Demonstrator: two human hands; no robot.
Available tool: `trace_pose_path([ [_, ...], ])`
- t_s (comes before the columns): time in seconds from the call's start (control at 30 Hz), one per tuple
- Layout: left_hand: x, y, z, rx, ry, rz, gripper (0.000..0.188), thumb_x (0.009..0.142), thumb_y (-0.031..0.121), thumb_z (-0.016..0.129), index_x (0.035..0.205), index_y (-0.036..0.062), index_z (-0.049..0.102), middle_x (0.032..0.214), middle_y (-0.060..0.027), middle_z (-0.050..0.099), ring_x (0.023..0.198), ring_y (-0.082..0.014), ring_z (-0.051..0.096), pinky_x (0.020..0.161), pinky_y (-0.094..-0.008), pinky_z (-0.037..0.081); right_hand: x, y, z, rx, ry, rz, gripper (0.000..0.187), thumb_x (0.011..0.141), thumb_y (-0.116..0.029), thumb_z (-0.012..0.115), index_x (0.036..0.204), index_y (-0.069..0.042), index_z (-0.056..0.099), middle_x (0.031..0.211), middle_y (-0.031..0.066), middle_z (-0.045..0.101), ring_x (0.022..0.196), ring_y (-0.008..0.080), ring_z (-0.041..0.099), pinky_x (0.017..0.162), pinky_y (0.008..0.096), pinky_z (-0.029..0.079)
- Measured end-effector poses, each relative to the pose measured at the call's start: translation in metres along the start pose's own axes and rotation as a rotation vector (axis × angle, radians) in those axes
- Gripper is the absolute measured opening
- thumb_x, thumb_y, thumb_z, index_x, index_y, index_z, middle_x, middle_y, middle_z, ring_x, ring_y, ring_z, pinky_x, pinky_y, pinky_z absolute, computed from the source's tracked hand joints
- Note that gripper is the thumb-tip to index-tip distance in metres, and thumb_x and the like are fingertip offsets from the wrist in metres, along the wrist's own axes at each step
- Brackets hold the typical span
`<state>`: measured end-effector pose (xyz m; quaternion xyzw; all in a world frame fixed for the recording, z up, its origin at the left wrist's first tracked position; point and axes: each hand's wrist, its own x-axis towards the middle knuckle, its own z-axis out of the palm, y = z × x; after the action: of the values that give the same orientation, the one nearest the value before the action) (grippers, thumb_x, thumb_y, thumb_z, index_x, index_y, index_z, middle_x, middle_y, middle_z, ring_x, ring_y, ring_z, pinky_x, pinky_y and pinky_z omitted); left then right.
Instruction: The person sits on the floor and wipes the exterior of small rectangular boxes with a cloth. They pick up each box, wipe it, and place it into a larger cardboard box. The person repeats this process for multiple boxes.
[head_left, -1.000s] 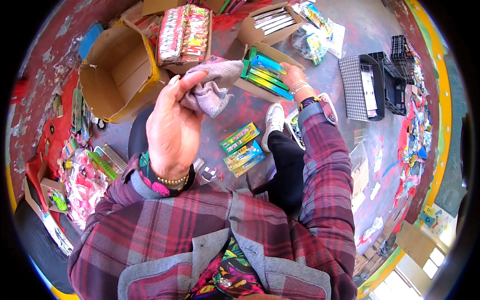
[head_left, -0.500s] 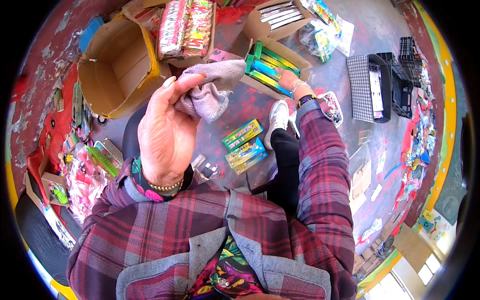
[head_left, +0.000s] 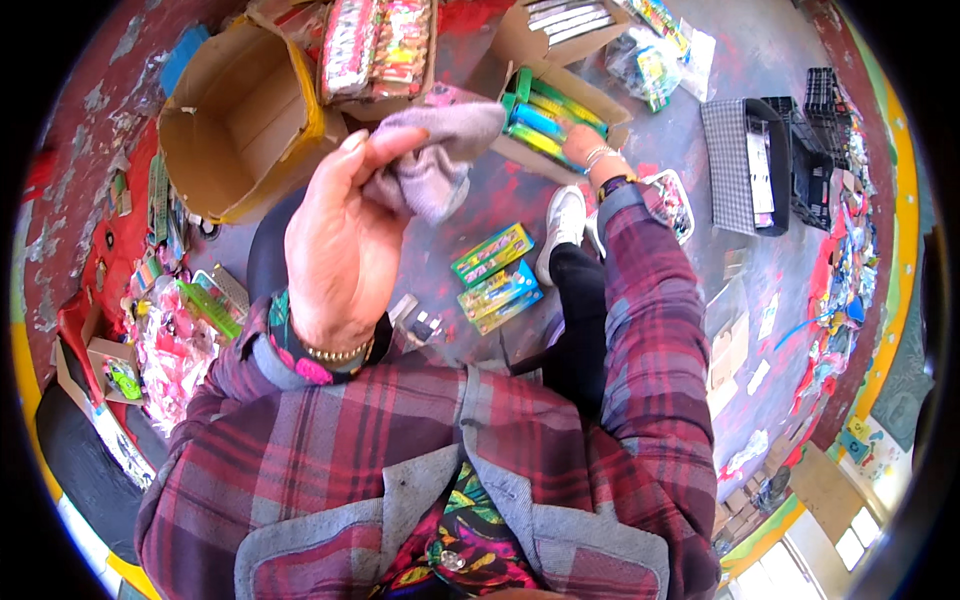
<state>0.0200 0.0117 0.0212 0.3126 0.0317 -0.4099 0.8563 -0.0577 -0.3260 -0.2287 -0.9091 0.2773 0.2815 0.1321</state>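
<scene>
A crumpled greyish-mauve cloth (head_left: 435, 165) is pinched in my raised left hand (head_left: 345, 245), between thumb and fingers. My right hand (head_left: 581, 147) reaches down into an open cardboard box (head_left: 535, 166) of flat, brightly coloured boxes. Its curled fingers close on the right end of a blue flat box (head_left: 536, 123); the fingertips are partly hidden. Green boxes and a yellow one lie beside it in the carton. On the floor between my arms lie a green-and-yellow flat box (head_left: 493, 254) and, touching it, light blue-and-yellow flat boxes (head_left: 502, 298).
A large empty-looking cardboard box (head_left: 235, 115) stands far left, beside a carton of wrapped sweets (head_left: 380, 45). At right are a checked basket (head_left: 735, 165) and black crates (head_left: 815, 185). A small white basket (head_left: 685, 205) sits near my right wrist. Pink plastic packets (head_left: 175, 350) heap at left.
The whole view has shifted slightly. My left hand still holds the cloth, now folded a little differently. My right hand has moved slightly within the carton, its fingers more curled.
</scene>
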Motion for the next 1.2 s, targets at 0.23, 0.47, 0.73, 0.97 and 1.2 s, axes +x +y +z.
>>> trace_pose_path([
  [0.23,-0.004,0.002,-0.006,-0.027,-0.100,-0.046,0.037,0.094,0.024,0.039,0.108,-0.0047,0.058,0.115,-0.0116,0.058,0.110,-0.0224,0.049,0.099,-0.0384,0.034,-0.040,-0.025,-0.027,0.181,0.336,-0.182,0.034,0.076,-0.016,0.052,0.107,-0.021,0.065,0.099,0.0161,0.064,0.093,0.0326,0.061,0.083,0.0400,0.049],
  [0.47,-0.008,-0.005,0.011,0.047,0.072,0.028,0.039,0.093,0.023,0.040,0.106,-0.0088,0.058,0.104,-0.0135,0.060,0.095,-0.0213,0.054,0.090,-0.0345,0.040,-0.052,-0.027,0.066,0.124,0.080,-0.268,0.017,0.072,-0.019,0.060,0.084,-0.009,0.067,0.080,0.0111,0.066,0.078,0.0270,0.064,0.071,0.0357,0.049],
  [0.73,-0.009,-0.002,-0.008,0.167,0.029,-0.031,0.033,0.094,0.023,0.040,0.107,-0.0020,0.057,0.117,-0.0121,0.057,0.111,-0.0233,0.047,0.100,-0.0405,0.033,-0.149,-0.045,0.273,0.340,-0.145,0.340,0.025,0.071,-0.025,0.064,0.087,-0.007,0.062,0.080,0.0118,0.063,0.076,0.0294,0.063,0.068,0.0395,0.050],
  [0.97,0.000,-0.005,-0.001,0.096,0.075,-0.030,0.037,0.094,0.025,0.041,0.104,-0.0061,0.059,0.107,-0.0124,0.060,0.098,-0.0212,0.053,0.092,-0.0364,0.038,-0.142,-0.060,0.299,0.620,-0.356,0.745,0.027,0.073,-0.024,0.065,0.090,-0.004,0.060,0.083,0.0134,0.063,0.076,0.0299,0.063,0.067,0.0419,0.050],
  [1.2,0.001,-0.006,-0.006,0.106,0.029,-0.061,0.035,0.094,0.024,0.041,0.105,-0.0041,0.060,0.109,-0.0108,0.060,0.104,-0.0216,0.051,0.096,-0.0380,0.035,-0.125,-0.055,0.316,0.945,-0.502,0.998,0.029,0.075,-0.023,0.067,0.093,-0.002,0.058,0.085,0.0150,0.062,0.077,0.0304,0.063,0.067,0.0443,0.051],
])
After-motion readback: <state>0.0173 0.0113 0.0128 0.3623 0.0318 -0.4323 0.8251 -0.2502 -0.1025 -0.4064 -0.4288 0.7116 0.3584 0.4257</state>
